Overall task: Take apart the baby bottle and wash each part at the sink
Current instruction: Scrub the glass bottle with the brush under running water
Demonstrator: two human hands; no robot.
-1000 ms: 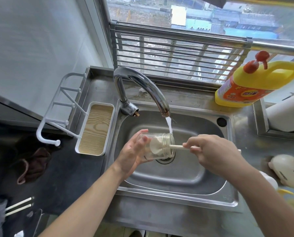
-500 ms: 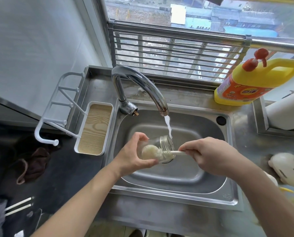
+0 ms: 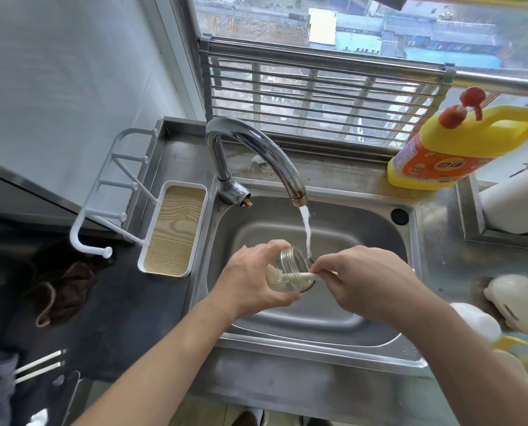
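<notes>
My left hand [image 3: 250, 281] grips the clear glass bottle body [image 3: 290, 269] over the middle of the steel sink [image 3: 379, 229], with its threaded mouth pointing right. A cream bottle brush [image 3: 299, 276] reaches into the bottle, its sponge head deep near the base. My right hand [image 3: 367, 281] pinches the brush handle just outside the mouth. Water runs from the chrome tap [image 3: 256, 149] and falls just behind the bottle's mouth. White and yellow bottle parts [image 3: 477, 324] lie on the counter at the right, partly hidden by my right arm.
A yellow detergent jug [image 3: 453, 149] stands on the back ledge at the right. Left of the sink sits a white drying rack with a wood-grain tray [image 3: 173, 232]. A brown cloth [image 3: 63, 290] lies on the dark counter. A white toy-like object [image 3: 520, 299] rests at the right edge.
The bottle has dropped lower in the sink and tilted, and the brush head has been pushed deeper toward its base. Both hands moved down with it.
</notes>
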